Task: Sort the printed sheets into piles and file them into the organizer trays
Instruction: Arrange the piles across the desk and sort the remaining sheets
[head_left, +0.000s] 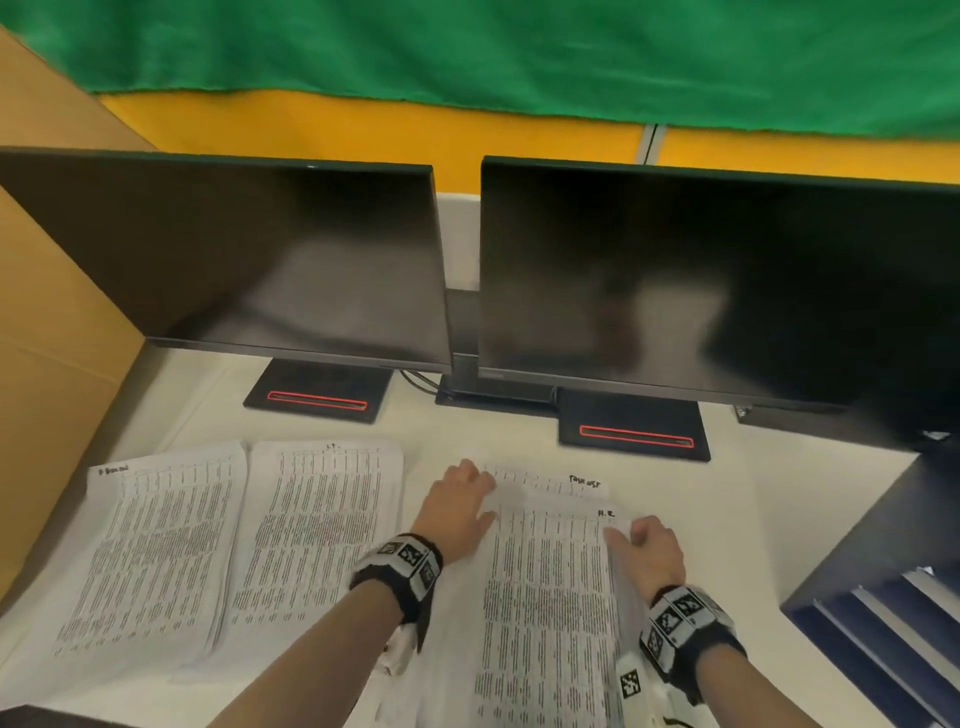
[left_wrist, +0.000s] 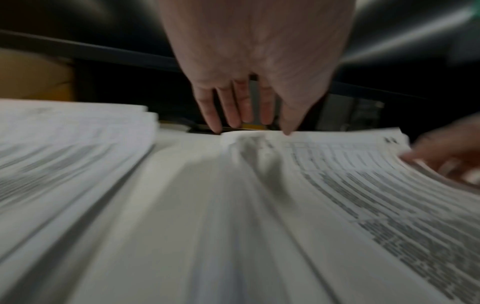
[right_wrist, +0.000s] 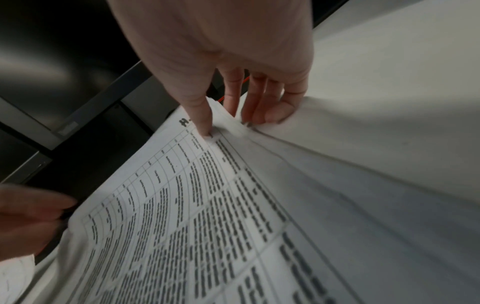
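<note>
Three lots of printed sheets lie on the white desk (head_left: 467, 431): a left pile (head_left: 156, 545), a middle pile (head_left: 317, 530) and a right stack whose top sheet is marked "H.R." (head_left: 545, 597) (right_wrist: 182, 205). A sheet marked "Task list" (head_left: 550, 480) peeks out behind it. My left hand (head_left: 460, 506) (left_wrist: 249, 123) lies with straight fingers at the stack's far left corner, fingertips touching the paper. My right hand (head_left: 649, 545) (right_wrist: 233, 123) pinches the top sheet's far right corner, thumb on top and fingers under the lifted edge. The dark blue organizer trays (head_left: 883, 623) stand at the right.
Two dark monitors (head_left: 249, 260) (head_left: 717, 291) on black stands block the back of the desk, with a cable between them. A cardboard panel (head_left: 47, 364) walls off the left side. Bare desk shows between the right stack and the trays.
</note>
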